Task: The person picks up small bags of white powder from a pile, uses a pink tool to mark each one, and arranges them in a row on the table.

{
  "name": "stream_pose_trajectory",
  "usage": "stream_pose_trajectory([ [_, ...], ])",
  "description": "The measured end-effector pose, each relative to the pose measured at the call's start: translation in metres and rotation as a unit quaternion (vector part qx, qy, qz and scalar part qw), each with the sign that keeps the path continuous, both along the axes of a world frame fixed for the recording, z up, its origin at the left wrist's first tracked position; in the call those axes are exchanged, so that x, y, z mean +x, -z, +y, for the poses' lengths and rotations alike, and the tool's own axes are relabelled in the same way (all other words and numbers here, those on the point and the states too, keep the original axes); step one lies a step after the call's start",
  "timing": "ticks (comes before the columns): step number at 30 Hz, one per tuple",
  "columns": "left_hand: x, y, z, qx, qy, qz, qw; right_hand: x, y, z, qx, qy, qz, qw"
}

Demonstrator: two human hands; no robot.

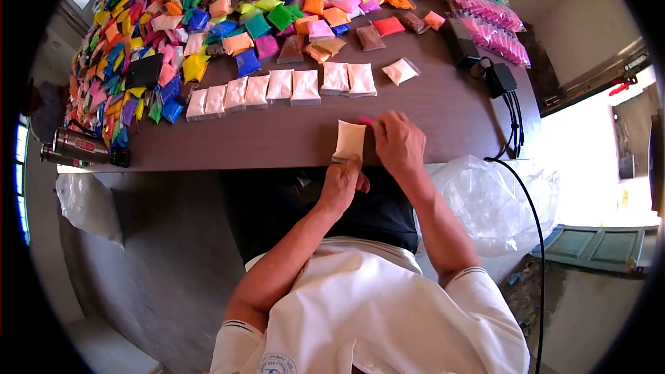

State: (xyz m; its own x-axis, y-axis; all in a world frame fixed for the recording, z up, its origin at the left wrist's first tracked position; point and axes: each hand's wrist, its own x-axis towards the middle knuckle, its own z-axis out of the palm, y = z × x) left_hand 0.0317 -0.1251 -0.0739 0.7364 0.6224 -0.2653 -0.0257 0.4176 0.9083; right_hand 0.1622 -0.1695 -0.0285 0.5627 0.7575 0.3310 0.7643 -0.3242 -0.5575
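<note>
My left hand [341,185] holds a pale cream packet [350,140] by its lower end at the table's front edge, with thumb and fingers closed on it. Just right of the packet, my right hand [400,140] is closed on a small pink-red object [364,120] that points toward the packet's top corner. Behind the hands stands a row of several pale packets [280,85] side by side. A single pale packet [400,70] lies apart to the right of the row.
Many coloured packets [256,25] cover the back and left of the brown table [277,131]. A metal flask [82,147] lies at left. Black adapters [500,79] with cables are at right, near bundled pink packets [495,34]. Clear plastic bags [485,201] hang below.
</note>
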Motion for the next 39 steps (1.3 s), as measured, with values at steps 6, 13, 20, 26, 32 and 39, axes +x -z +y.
stream_pose_trajectory([
  [6,-0.003,0.011,0.004,0.012,0.029,-0.005,1.0,-0.012,-0.022,0.0,0.031,0.043,0.127,0.99],
  [13,0.0,-0.023,-0.003,-0.003,-0.027,0.026,0.999,-0.038,-0.025,0.016,-0.081,0.028,0.115,0.99],
  [20,-0.006,0.001,0.001,-0.029,0.013,0.013,0.999,-0.013,-0.008,0.018,-0.007,0.011,0.182,0.983],
  [26,-0.02,0.006,0.002,-0.008,0.049,0.086,0.995,0.032,-0.02,-0.005,-0.028,0.053,0.216,0.974],
  [32,-0.033,0.034,0.008,-0.087,0.002,0.111,0.99,0.052,-0.021,-0.026,0.02,0.13,0.177,0.975],
  [39,-0.045,0.07,0.019,-0.17,-0.057,0.096,0.979,0.018,-0.013,-0.017,-0.062,0.009,0.044,0.997],
])
